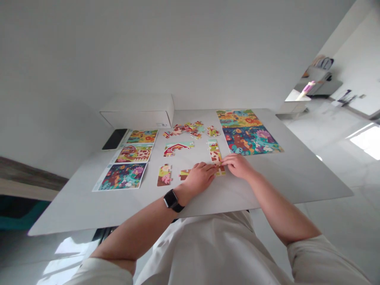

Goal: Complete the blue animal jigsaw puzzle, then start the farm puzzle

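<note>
A joined strip of jigsaw puzzle pieces (214, 148) runs toward me, showing a cow pattern. At its near end my left hand (202, 176) is closed, fingertips on a puzzle piece (220, 172) from the left. My right hand (237, 165) pinches at the same spot from the right, its fingers partly covering the piece. Beneath the left hand, another joined puzzle section (184, 174) is partly hidden. Left of it lies a pig section (164, 175). Farther back sits a red barn section (178, 148). The exact grip under the fingertips is hard to see.
Loose puzzle pieces (190, 128) lie in a heap toward the wall. Picture sheets (123, 176) and a phone (115, 139) are at left, before a white box (136, 113). Two assembled-looking pictures (252, 138) lie at right on the grey table (308, 178).
</note>
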Motion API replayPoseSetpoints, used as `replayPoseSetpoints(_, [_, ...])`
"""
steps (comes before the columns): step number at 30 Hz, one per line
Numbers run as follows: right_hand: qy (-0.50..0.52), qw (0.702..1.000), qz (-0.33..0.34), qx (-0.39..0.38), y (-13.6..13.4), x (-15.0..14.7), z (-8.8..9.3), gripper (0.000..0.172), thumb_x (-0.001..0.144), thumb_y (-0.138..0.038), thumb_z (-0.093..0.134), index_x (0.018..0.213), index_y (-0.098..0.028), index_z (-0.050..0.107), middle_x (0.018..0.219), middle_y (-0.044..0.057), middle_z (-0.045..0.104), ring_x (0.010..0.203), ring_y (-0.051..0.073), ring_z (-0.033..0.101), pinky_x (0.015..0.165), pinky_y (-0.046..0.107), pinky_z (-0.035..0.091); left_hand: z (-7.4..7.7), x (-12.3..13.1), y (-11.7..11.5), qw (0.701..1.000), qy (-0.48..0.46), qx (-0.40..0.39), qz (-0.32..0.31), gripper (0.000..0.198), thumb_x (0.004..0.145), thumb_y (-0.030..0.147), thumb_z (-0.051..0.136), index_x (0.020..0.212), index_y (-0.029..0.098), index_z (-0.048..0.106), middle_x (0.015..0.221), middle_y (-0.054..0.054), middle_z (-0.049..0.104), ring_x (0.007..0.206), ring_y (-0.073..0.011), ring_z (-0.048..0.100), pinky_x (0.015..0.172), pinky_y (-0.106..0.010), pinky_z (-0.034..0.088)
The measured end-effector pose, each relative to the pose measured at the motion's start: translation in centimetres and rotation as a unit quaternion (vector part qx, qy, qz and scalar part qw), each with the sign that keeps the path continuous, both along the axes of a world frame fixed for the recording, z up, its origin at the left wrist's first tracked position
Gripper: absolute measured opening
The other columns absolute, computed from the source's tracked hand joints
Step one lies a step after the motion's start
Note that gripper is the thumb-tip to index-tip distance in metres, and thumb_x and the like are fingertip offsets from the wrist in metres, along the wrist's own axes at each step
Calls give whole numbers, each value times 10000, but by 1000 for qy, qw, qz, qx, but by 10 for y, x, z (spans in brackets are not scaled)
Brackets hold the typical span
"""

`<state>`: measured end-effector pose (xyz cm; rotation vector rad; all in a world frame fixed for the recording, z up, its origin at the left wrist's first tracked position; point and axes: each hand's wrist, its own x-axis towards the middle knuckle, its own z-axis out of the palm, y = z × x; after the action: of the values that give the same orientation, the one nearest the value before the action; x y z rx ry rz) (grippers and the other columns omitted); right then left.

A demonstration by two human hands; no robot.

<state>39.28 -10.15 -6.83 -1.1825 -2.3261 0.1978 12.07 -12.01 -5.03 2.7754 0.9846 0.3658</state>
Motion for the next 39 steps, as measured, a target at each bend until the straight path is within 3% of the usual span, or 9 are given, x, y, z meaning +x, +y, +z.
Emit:
replayPoseSetpoints(8, [3, 1000, 11, 14, -2, -3, 3, 438, 836, 13, 568, 941, -275, 881, 1026, 39, 877, 968, 271, 818, 926, 483, 656, 0, -1, -3, 1000, 1, 8, 0, 381, 1106, 313, 549, 1438, 226, 714, 1462, -106, 733, 1241, -284, 681, 1096, -478, 530])
replayPoseSetpoints(12, [1, 1000, 3, 13, -3, -1, 8, 429, 833, 3, 573, 934, -284, 876, 1025, 46, 872, 961, 279, 819, 923, 490, 664, 7, -8, 3, 999, -52, -7, -1, 338, 1101, 266, 554, 1386, 242, 734, 1436, -98, 746, 1264, -266, 690, 1121, -450, 524])
replayPoseSetpoints(15, [13, 1000, -14, 21, 1, 4, 18, 400, 885, -45, 581, 1017, -284, 873, 1069, 61, 866, 1010, 289, 817, 955, 498, 659, 22, -25, 19, 991, -129, -16, 24, 316, 1095, 195, 507, 1278, 218, 763, 1262, -103, 808, 1176, -234, 723, 1100, -401, 529])
replayPoseSetpoints(19, [7, 999, -28, 19, 16, 17, 35, 270, 1007, -218, 609, 1099, -274, 856, 1090, 75, 861, 1048, 297, 813, 952, 476, 656, 52, -55, 51, 967, -201, -95, 123, 367, 1088, 207, 428, 1291, 227, 733, 815, -11, 782, 810, -174, 727, 821, -281, 537])
replayPoseSetpoints(22, [-22, 999, -37, 12, 39, 26, 45, 241, 1035, -289, 617, 1080, -265, 853, 1094, 78, 862, 1041, 296, 813, 950, 460, 648, 75, -71, 75, 951, -220, -118, 182, 358, 1096, 318, 425, 1202, 204, 748, 635, 23, 661, 630, -162, 643, 676, -250, 459])
replayPoseSetpoints(24, [-39, 998, -44, 8, 58, 27, 51, 232, 1032, -300, 630, 1075, -261, 854, 1105, 82, 862, 1054, 296, 811, 958, 449, 640, 87, -76, 89, 948, -215, -112, 206, 376, 1096, 393, 443, 1039, 195, 758, 600, 13, 619, 599, -170, 614, 654, -262, 432])
replayPoseSetpoints(28, [-53, 997, -57, -10, 103, 16, 58, 222, 1021, -286, 651, 1089, -243, 858, 1105, 88, 863, 1009, 281, 819, 932, 414, 636, 102, -76, 117, 943, -201, -93, 249, 591, 1100, 581, 410, 729, 206, 677, 576, -21, 594, 577, -188, 581, 629, -294, 395])
replayPoseSetpoints(34, [-88, 992, -91, -21, 177, -18, 50, 193, 987, -231, 705, 1115, -247, 848, 1182, 96, 852, 1102, 289, 802, 1005, 431, 615, 110, -79, 143, 937, -207, -109, 258, 344, 1063, 398, 491, 1103, 207, 774, 636, 4, 668, 626, -185, 622, 649, -272, 409])
replayPoseSetpoints(39, [-139, 985, -96, -19, 228, -42, 39, 284, 952, -199, 734, 1221, -227, 822, 1252, 117, 834, 1167, 298, 777, 1064, 445, 588, 116, -91, 145, 934, -206, -99, 276, 368, 1044, 452, 559, 1257, 205, 729, 666, 6, 693, 610, -181, 615, 629, -268, 399])
